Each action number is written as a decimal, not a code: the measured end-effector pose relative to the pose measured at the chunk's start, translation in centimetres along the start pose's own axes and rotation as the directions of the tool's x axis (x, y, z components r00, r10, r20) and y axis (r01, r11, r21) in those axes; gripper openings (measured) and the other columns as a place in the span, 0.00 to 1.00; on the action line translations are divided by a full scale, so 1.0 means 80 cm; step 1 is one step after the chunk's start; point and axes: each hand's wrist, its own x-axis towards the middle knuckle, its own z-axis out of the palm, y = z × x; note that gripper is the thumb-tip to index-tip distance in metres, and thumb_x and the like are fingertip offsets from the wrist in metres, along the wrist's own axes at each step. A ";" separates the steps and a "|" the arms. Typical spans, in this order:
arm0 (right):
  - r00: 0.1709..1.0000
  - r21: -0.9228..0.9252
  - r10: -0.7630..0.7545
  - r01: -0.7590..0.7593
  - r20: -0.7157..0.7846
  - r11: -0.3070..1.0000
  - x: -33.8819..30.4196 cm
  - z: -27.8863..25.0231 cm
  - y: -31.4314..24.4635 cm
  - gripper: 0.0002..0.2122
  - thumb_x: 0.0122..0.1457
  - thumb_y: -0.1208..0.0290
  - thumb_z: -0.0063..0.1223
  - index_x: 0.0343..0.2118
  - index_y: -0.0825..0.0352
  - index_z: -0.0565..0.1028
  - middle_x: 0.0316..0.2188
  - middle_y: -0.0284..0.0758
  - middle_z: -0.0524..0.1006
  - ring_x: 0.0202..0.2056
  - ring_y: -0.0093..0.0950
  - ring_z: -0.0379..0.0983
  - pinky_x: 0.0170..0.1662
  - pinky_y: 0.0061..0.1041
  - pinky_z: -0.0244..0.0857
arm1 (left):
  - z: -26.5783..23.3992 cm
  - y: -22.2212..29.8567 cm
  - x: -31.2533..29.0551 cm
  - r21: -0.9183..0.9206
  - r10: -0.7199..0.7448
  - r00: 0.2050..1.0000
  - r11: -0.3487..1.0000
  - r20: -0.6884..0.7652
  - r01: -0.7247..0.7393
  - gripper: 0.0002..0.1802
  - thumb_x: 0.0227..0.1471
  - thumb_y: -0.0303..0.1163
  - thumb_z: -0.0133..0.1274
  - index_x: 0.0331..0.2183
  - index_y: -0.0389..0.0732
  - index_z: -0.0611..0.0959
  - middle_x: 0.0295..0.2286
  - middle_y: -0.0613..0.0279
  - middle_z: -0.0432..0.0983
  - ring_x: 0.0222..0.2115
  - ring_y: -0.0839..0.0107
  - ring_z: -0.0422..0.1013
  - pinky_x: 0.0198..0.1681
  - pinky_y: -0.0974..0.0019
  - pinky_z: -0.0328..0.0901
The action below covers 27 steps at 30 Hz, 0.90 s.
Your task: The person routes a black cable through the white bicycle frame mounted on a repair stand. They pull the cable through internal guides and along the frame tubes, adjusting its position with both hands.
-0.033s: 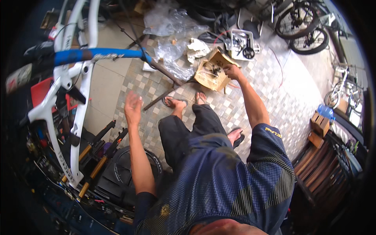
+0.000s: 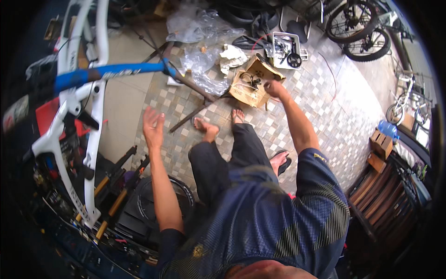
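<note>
My left hand [image 2: 153, 128] is held out over the floor with its fingers apart and nothing in it. It is nearest to the white bicycle frame [image 2: 95, 125], whose tube with a blue section [image 2: 111, 72] reaches across at the upper left. On the right, my right hand [image 2: 275, 88] hovers at the edge of an opened cardboard box [image 2: 246, 95]. Its fingers are curled in, and whatever they may hold is hidden. Small dark bicycle parts with a cable [image 2: 252, 81] lie inside the box.
A dark stand leg [image 2: 188, 116] crosses the tiled floor near my feet [image 2: 206, 128]. Clear plastic wrap [image 2: 202, 63] and a white tray of parts [image 2: 295, 41] lie beyond. Gold-legged forks [image 2: 114, 200] and a wheel rim [image 2: 139, 204] are at lower left, a wooden crate [image 2: 381, 144] at right.
My left hand has shifted a little to the left, and its fingers show less blur. My right hand stays by the box, slightly lower. The bicycle frame appears slightly further left.
</note>
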 end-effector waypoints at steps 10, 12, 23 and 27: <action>0.973 -0.076 0.228 -0.231 -0.045 0.970 0.189 0.160 0.194 0.19 0.57 0.68 0.42 0.51 0.62 0.75 0.47 0.51 0.75 0.46 0.50 0.75 0.51 0.43 0.68 | 0.098 -0.064 0.280 -0.209 0.231 0.880 0.917 -0.414 -0.339 0.23 0.59 0.38 0.54 0.47 0.29 0.70 0.39 0.42 0.76 0.42 0.56 0.75 0.53 0.53 0.67; 0.977 -0.139 0.187 -0.200 -0.100 0.970 0.240 0.191 0.237 0.19 0.56 0.68 0.42 0.50 0.63 0.75 0.52 0.51 0.72 0.47 0.50 0.74 0.52 0.43 0.67 | 0.111 -0.078 0.301 -0.065 0.346 0.776 0.894 -0.528 -0.443 0.20 0.59 0.37 0.53 0.39 0.26 0.73 0.35 0.40 0.77 0.37 0.53 0.77 0.48 0.52 0.70; 0.932 -0.678 0.041 0.232 0.361 0.698 0.406 0.303 0.372 0.14 0.57 0.73 0.43 0.43 0.70 0.77 0.47 0.49 0.77 0.54 0.42 0.70 0.64 0.38 0.53 | 0.088 -0.099 0.338 0.178 0.517 0.571 0.820 -0.638 -0.544 0.28 0.55 0.46 0.50 0.30 0.22 0.75 0.30 0.37 0.76 0.33 0.49 0.76 0.46 0.48 0.72; 0.933 -0.511 0.186 -0.003 0.307 0.859 0.391 0.297 0.345 0.14 0.55 0.68 0.51 0.40 0.67 0.81 0.45 0.46 0.78 0.51 0.37 0.73 0.59 0.35 0.60 | 0.088 -0.104 0.331 0.216 0.546 0.549 0.805 -0.633 -0.552 0.27 0.56 0.44 0.50 0.30 0.22 0.76 0.29 0.38 0.77 0.34 0.50 0.77 0.44 0.51 0.73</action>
